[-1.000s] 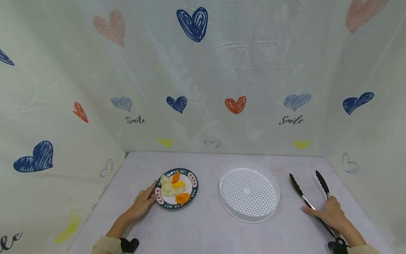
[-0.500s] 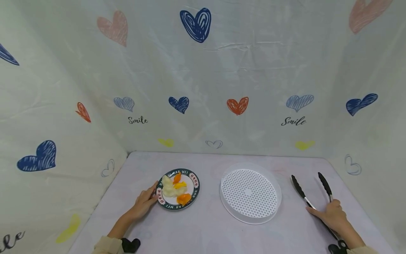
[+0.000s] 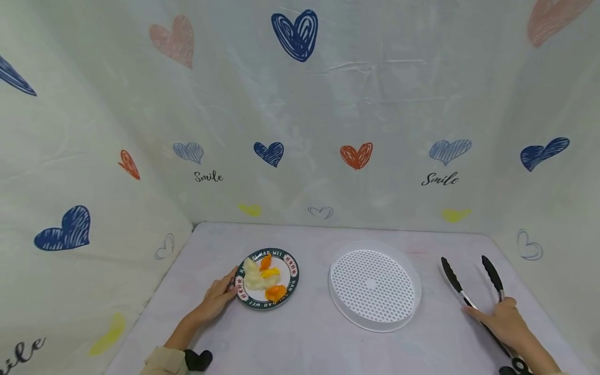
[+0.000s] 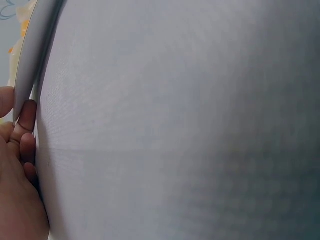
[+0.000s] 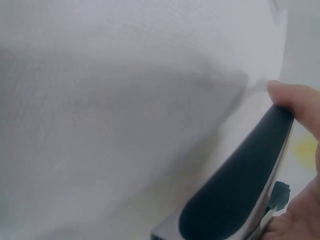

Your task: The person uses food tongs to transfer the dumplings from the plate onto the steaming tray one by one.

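While left hand (image 3: 216,300) touches near-left rim of food plate (image 3: 291,269), fingers straight, right hand (image 3: 502,321) lies on tongs (image 3: 472,288) at counter (image 3: 304,338) right, fingers curling over arms. Perforated tray (image 3: 374,285) bare; food not yet moved.

We see v. little change. The whole head view has drifted: everything now sits a bit further right in frame than before, e.g. the round green-rimmed plate of white and orange food (image 3: 267,278), the round white perforated plastic tray (image 3: 375,285) and the black-tipped metal tongs (image 3: 473,284). That looks like camera drift, as their spacing on the pale tabletop (image 3: 304,338) matches the earlier shots.

The right hand (image 3: 503,322) on the tongs now lies lower and closer to the frame's bottom-right corner, w/ less of the wrist showing. Relative to the tongs, we can't tell any real shift.
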The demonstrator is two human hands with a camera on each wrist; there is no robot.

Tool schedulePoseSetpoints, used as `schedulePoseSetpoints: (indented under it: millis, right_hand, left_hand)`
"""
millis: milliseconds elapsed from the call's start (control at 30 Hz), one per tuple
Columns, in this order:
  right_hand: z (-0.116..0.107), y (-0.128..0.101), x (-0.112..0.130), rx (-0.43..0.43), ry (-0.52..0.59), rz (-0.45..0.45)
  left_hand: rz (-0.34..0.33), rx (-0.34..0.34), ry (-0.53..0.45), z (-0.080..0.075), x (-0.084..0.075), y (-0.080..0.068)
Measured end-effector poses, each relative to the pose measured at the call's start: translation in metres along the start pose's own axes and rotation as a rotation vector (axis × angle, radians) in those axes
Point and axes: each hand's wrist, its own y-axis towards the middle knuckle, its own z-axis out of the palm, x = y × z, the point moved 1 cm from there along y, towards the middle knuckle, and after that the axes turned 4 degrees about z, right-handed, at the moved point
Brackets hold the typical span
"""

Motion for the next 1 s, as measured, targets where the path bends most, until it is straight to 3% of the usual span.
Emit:
schedulePoseSetpoints:
  millis: [400,733,1000]
  right_hand:
    - [-0.020,-0.008,0.013,0.084,-0.046,-0.062]
    - [-0.028,-0.022,0.034,-0.035,-0.008,-0.215]
    - [-0.030,-0.037,0.066,-0.081,0.061,-0.259]
  left_hand:
    - [-0.002,0.003,-0.013,0.000,0.001,0.003]
    - [-0.014,0.002,-0.008,0.001,0.001,0.002]
    - [0.005,0.004,-0.006,0.001,0.000,0.001]
